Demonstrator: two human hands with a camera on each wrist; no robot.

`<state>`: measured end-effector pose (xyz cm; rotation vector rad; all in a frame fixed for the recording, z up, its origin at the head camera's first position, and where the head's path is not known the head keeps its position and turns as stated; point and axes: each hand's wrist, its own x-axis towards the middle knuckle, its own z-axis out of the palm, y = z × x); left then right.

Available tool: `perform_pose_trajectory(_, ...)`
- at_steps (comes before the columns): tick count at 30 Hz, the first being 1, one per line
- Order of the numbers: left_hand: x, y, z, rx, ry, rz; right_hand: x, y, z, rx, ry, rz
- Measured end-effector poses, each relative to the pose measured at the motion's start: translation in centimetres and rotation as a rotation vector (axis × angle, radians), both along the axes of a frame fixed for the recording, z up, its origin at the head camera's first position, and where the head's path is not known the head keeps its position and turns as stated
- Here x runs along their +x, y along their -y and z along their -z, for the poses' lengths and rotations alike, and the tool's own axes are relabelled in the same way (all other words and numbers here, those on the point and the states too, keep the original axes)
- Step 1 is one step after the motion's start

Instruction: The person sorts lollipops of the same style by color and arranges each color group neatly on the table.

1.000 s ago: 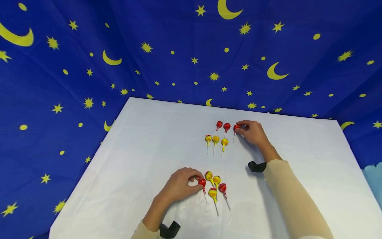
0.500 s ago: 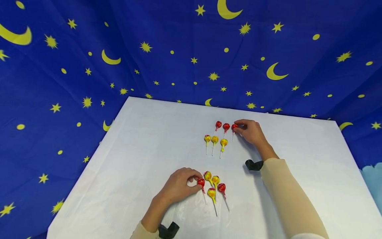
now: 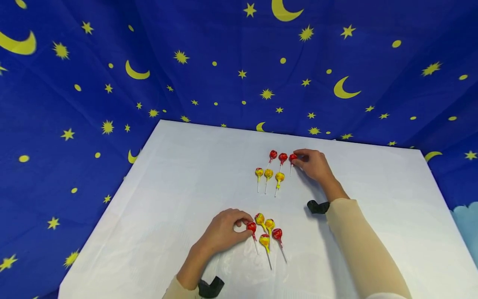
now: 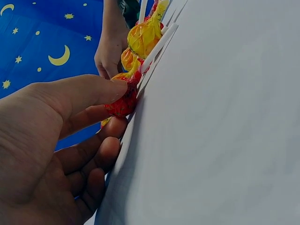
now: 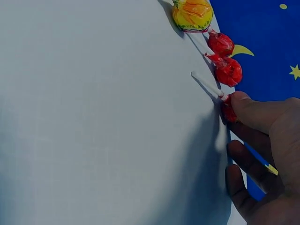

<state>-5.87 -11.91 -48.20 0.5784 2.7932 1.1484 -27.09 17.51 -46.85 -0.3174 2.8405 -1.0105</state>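
Note:
My left hand (image 3: 228, 230) pinches the head of a red lollipop (image 4: 123, 104) between thumb and fingers at the left side of the near group. Beside it lie several yellow lollipops (image 3: 264, 240) and another red lollipop (image 3: 277, 234). Farther back, my right hand (image 3: 314, 165) pinches a red lollipop (image 5: 228, 110) by its wrapped head, its white stick pointing toward me. That one is at the right end of a row with two more red lollipops (image 3: 283, 158). Just in front of this row is a second row, made of three yellow lollipops (image 3: 268, 174).
A white table (image 3: 179, 174) carries all the lollipops. Behind and left of it hangs a blue cloth (image 3: 209, 83) with yellow moons and stars. A black wrist mount (image 3: 318, 207) is by the right sleeve, and another black mount (image 3: 211, 287) by the left.
My right hand has shifted slightly left, bringing its red lollipop closer to the other two in the row. The left hand stays where it was on its red lollipop.

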Motion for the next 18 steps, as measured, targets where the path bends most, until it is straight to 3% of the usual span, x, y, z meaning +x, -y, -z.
perform_pose_trajectory(11, 0.03, 0.04, 0.02, -0.011, 0.020, -0.015, 0.09, 0.22, -0.02, -0.012, -0.008, 0.005)
perform_pose_trajectory(18, -0.06, 0.00, 0.15, -0.025, 0.024, -0.014, 0.45, -0.28, 0.29, -0.071, -0.045, 0.053)
